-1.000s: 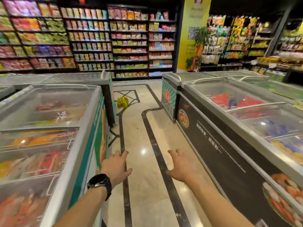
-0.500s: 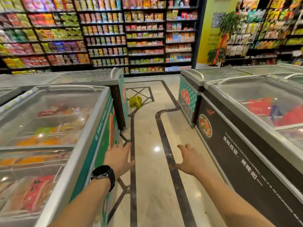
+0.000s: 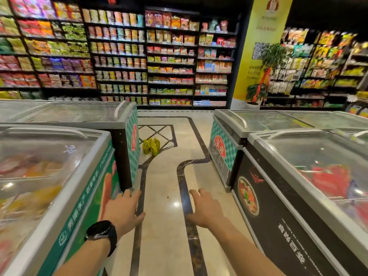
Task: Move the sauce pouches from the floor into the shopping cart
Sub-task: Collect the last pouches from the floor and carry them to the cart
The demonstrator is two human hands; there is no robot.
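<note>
Item: pouches (image 3: 151,146). A yellow-green heap on the floor (image 3: 165,242) at the far end of the aisle, just beside the end panel of the far left-side chest. We cannot count them at this range. We judge they are out of place there, which is why the task wants them lifted.

Item: left hand (image 3: 124,212). Empty, fingers spread and relaxed, palm down, near the side of the left freezer (image 3: 65,206). There is a watch (image 3: 101,230) on the wrist.

Item: right hand (image 3: 206,211). Empty, fingers loosely spread, palm down, over the dark floor stripe and clear of the right freezer (image 3: 288,206).

Both hands are held forward and low. We read this as a walking posture, ready to reach, with the pouches well apart from them.

Item: cart. Not in view, so we cannot say where it stands.

Item: shelves (image 3: 139,56). Stocked packets along the back wall, not part of the task.

Stage: approach. Nothing is picked up yet. Next we would need to close the aisle and stoop to the heap.
</note>
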